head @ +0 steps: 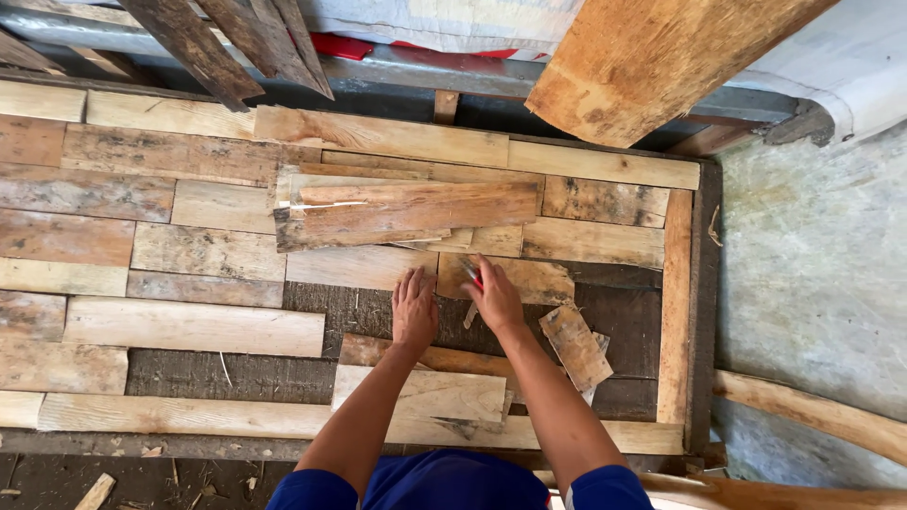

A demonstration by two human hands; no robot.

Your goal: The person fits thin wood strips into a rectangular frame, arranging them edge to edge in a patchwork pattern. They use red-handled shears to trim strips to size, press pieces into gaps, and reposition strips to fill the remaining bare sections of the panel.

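wooden panel [189,236] mostly planked; dark gaps remain at 5 o'clock. left hand [414,310] flat, fingers together; right hand [493,297] pinching a red pencil [471,275].

You've got a big flat wooden panel [680,312] patched together from mismatched boards, dark frame on its right edge. Lying loose on it: a stack of reddish planks [406,215] toward the far middle, a short scrap [574,345] near right, and a pale board [425,392] near you.
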